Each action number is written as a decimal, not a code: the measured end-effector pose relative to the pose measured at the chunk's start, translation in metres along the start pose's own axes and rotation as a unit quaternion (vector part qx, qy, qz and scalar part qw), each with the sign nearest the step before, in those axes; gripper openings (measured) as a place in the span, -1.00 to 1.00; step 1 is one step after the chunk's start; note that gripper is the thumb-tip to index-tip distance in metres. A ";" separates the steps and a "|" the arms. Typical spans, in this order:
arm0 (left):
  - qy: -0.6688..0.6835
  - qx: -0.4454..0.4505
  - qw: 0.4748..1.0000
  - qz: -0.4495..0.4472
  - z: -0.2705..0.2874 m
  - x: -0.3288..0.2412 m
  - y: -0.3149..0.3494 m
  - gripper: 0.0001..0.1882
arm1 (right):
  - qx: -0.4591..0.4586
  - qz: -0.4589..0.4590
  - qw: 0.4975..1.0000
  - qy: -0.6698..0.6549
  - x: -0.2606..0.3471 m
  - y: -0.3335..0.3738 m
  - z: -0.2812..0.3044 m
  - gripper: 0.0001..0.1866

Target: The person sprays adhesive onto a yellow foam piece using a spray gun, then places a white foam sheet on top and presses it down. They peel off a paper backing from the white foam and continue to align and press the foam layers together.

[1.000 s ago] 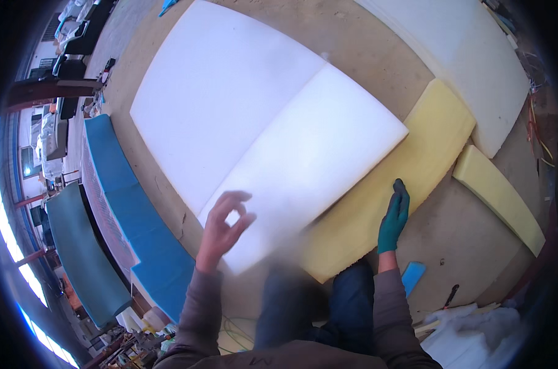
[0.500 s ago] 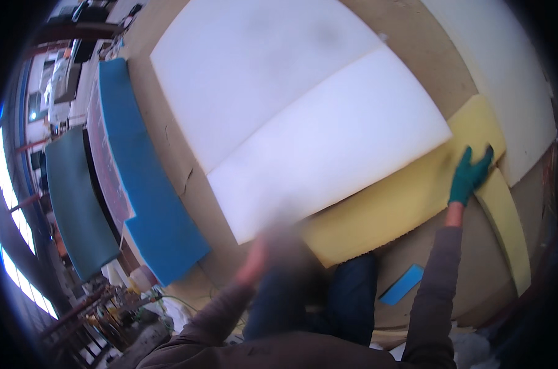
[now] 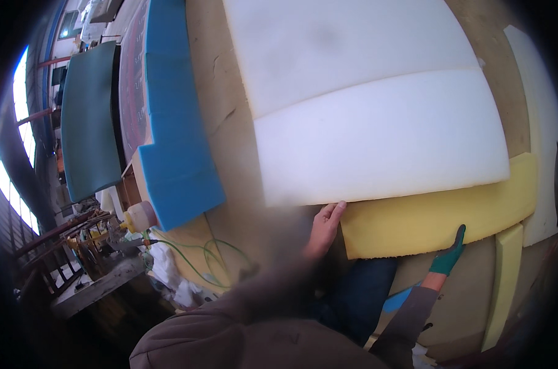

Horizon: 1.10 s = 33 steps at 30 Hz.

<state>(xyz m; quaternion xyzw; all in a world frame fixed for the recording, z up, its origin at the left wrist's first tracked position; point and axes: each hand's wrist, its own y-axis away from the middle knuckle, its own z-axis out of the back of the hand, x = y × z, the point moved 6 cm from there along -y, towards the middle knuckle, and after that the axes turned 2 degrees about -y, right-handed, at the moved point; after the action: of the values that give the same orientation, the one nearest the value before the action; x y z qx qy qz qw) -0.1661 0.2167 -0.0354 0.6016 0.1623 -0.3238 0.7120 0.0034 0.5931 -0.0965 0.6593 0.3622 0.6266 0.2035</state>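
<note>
A large white foam sheet (image 3: 383, 135) lies ahead of me, with a seam-like line across it. Along its near edge runs a yellow foam strip (image 3: 439, 215), partly under or against the white edge; which, I cannot tell. My left hand (image 3: 323, 230), bare, has its thumb and fingertips stretched to the white sheet's near edge, beside the yellow strip's left end. In a green glove, my right hand (image 3: 449, 257) grips the strip's near edge, thumb on top and the other fingers hidden beneath. A dark blur covers part of my left forearm.
Blue foam (image 3: 177, 123) lies to the left, beyond it a dark green sheet (image 3: 91, 123). A narrow yellow foam piece (image 3: 505, 286) is at the right, near a small blue piece (image 3: 397, 301). A green hose (image 3: 196, 270) curls at lower left beside a plastic container (image 3: 142, 215).
My left hand has come up to the white sheet's edge. My right hand has moved from the top of the yellow strip to its near edge. The view has shifted.
</note>
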 end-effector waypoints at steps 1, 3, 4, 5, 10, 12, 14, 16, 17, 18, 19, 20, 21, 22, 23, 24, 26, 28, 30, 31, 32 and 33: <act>-0.009 0.008 1.000 -0.028 0.000 -0.009 0.003 -0.50 | -0.004 0.005 1.000 0.016 0.001 0.008 -0.004 -0.25; -0.054 0.009 0.996 -0.066 -0.001 -0.020 0.007 -0.49 | -0.038 0.031 0.998 0.037 0.007 0.027 -0.008 -0.24; -0.110 0.014 0.991 -0.068 0.000 -0.021 0.007 -0.49 | -0.029 0.070 0.996 0.053 0.017 0.035 -0.013 -0.24; -0.097 0.026 0.991 -0.089 0.001 -0.024 0.007 -0.47 | -0.037 0.094 0.993 0.064 0.025 0.044 -0.016 -0.25; -0.083 0.069 0.993 -0.041 0.012 -0.018 0.007 -0.44 | -0.099 0.225 0.963 0.110 0.091 0.093 -0.005 -0.29; -0.030 0.058 0.997 -0.047 0.011 -0.013 0.006 -0.52 | -0.137 0.260 0.947 0.129 0.113 0.106 0.015 -0.30; -0.020 0.033 0.995 -0.096 0.010 -0.010 0.002 -0.65 | -0.122 0.273 0.946 0.126 0.138 0.112 0.047 -0.32; -0.041 0.057 0.991 -0.110 0.002 -0.002 -0.005 -0.62 | -0.094 0.222 0.966 0.094 0.167 0.106 0.093 -0.30; -0.058 0.073 0.990 -0.104 -0.002 0.002 -0.009 -0.60 | -0.077 0.195 0.975 0.078 0.180 0.101 0.118 -0.30; -0.094 0.126 0.981 -0.114 -0.008 0.003 -0.012 -0.60 | -0.149 0.175 0.963 0.140 0.190 0.098 0.151 -0.28; -0.136 0.181 0.968 -0.107 -0.012 0.003 -0.015 -0.61 | -0.218 0.155 0.943 0.199 0.200 0.094 0.181 -0.26; -0.195 0.222 0.952 -0.082 -0.013 0.004 -0.018 -0.61 | -0.285 0.130 0.915 0.254 0.204 0.088 0.205 -0.25; -0.208 0.266 0.934 -0.115 -0.015 -0.005 -0.017 -0.63 | -0.298 0.212 0.885 0.288 0.216 0.087 0.215 -0.24; -0.240 0.298 0.915 -0.128 -0.014 -0.013 -0.015 -0.64 | -0.309 0.288 0.848 0.319 0.223 0.087 0.215 -0.22; -0.263 0.333 0.893 -0.151 -0.013 -0.024 -0.012 -0.65 | -0.338 0.334 0.812 0.338 0.217 0.091 0.208 -0.21; -0.286 0.294 0.889 -0.203 -0.007 -0.043 -0.016 -0.67 | -0.302 0.368 0.768 0.429 0.212 0.089 0.182 -0.30; -0.296 0.221 0.865 -0.339 0.000 -0.087 -0.023 -0.71 | -0.161 0.397 0.814 0.392 0.171 0.078 0.107 -0.40; -0.322 0.097 0.862 -0.378 0.014 -0.119 -0.043 -0.78 | 0.020 0.456 0.782 0.425 0.107 0.083 -0.003 -0.46; -0.349 0.018 0.812 -0.468 0.019 -0.147 -0.059 -0.74 | 0.064 0.440 0.786 0.430 0.047 0.070 -0.110 -0.47; -0.358 -0.020 0.784 -0.507 0.021 -0.155 -0.066 -0.69 | 0.140 0.456 0.791 0.382 0.022 0.070 -0.158 -0.39; -0.375 -0.051 0.747 -0.547 0.019 -0.158 -0.069 -0.67 | 0.133 0.482 0.746 0.440 0.006 0.067 -0.193 -0.35; -0.398 -0.080 0.715 -0.569 0.012 -0.156 -0.074 -0.65 | 0.143 0.530 0.675 0.492 -0.009 0.068 -0.225 -0.30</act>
<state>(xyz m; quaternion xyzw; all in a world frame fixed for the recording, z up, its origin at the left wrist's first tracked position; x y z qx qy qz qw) -0.3319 0.2416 0.0090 0.1524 0.2007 -0.8631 0.4377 -0.2000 0.5007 -0.0237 0.3578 0.0850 0.8040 -0.4673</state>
